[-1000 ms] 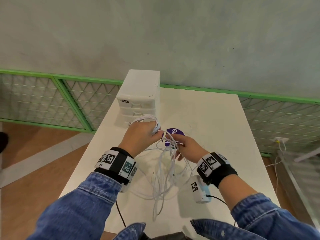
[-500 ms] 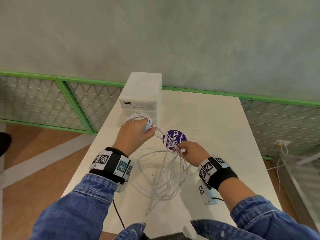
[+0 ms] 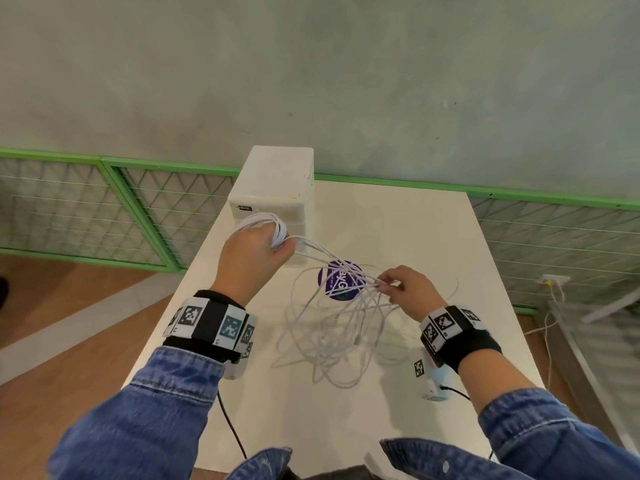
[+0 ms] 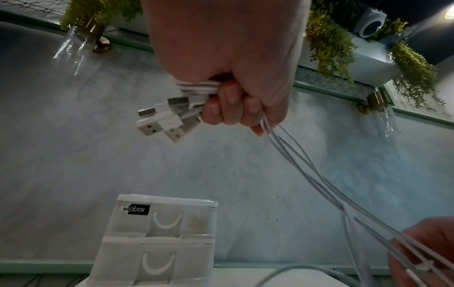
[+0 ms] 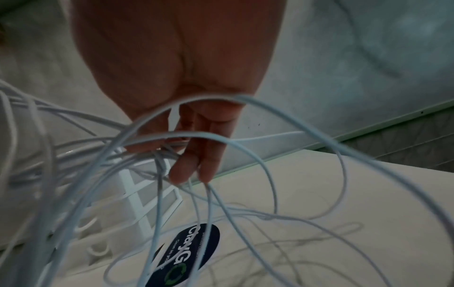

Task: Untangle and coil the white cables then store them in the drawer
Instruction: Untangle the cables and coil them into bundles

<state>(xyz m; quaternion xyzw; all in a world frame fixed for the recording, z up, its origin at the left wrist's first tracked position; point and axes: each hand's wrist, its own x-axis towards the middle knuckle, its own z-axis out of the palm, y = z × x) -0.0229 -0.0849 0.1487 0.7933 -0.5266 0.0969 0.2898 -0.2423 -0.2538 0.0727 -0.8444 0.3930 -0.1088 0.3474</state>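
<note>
My left hand (image 3: 258, 252) is raised in front of the white drawer unit (image 3: 277, 181) and grips a coil of white cables (image 3: 266, 225). In the left wrist view several USB plugs (image 4: 163, 119) stick out of that fist (image 4: 228, 101). Several strands run from it down to my right hand (image 3: 398, 285), which pinches them above the table. Below the right hand the loose white cables (image 3: 332, 337) hang in tangled loops onto the table (image 3: 433, 244). In the right wrist view the fingers (image 5: 194, 163) point down among the loops (image 5: 245, 139). The drawers (image 4: 157, 244) look shut.
A round purple sticker (image 3: 341, 280) lies on the table under the strands. Green mesh railings (image 3: 104, 209) run behind the table on both sides. A wall socket with a cord (image 3: 554, 282) sits at the right, off the table. The drawer unit stands at the table's far left corner.
My left hand has moved left and up with the coil, away from the right hand. The right hand shifted right, so the strands between the hands are stretched longer and the loose loops spread wider.
</note>
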